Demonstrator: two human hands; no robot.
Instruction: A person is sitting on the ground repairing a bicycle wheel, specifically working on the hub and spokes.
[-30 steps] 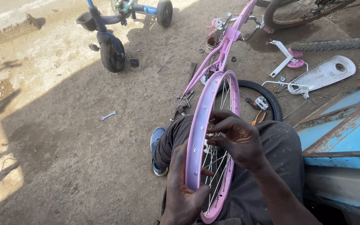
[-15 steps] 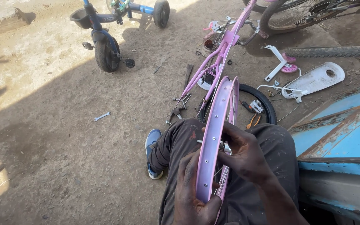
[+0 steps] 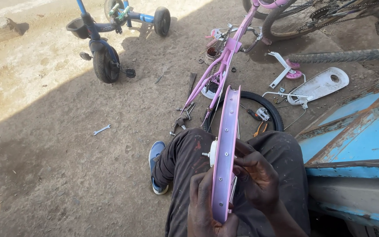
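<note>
Hands (image 3: 207, 206) (image 3: 259, 180) gripping pink wheel rim (image 3: 227, 145), edge-on

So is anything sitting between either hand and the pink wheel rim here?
Nothing visible. Both hands are already on the pink wheel rim: the left hand grips its lower edge, and the right hand touches its right side.

Pink wheel rim (image 3: 225, 149) turned from angled to edge-on; right hand (image 3: 259, 180) slid lower on rim.
</note>
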